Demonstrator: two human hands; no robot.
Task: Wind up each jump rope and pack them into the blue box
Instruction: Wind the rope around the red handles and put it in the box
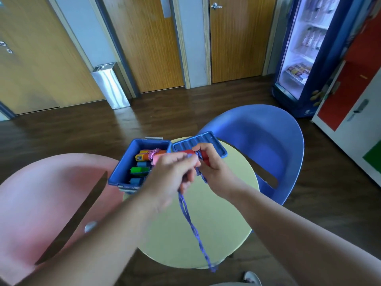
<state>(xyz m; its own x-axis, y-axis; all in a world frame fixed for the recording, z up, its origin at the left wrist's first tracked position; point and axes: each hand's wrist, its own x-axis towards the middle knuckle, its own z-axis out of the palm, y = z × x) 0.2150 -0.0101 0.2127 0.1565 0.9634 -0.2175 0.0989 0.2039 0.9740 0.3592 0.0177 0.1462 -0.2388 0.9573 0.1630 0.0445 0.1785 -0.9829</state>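
One purple rope hangs toward 6 o'clock, slack left free for winding. The right hand grips its red handles as a core, while the left hand pinches the cord between curled fingers. The open blue box waits at the tabletop's 10 o'clock, within reach.

Table is pale yellow. On it: a solid blue box and its ribbed blue lid. In the box there's a green handle, a light blue handle and a pinkish-purple cord. Above the table: red handles and a flecked purple-blue rope. Pink chair left of the table, blue chair right, dark wood-grain floor.
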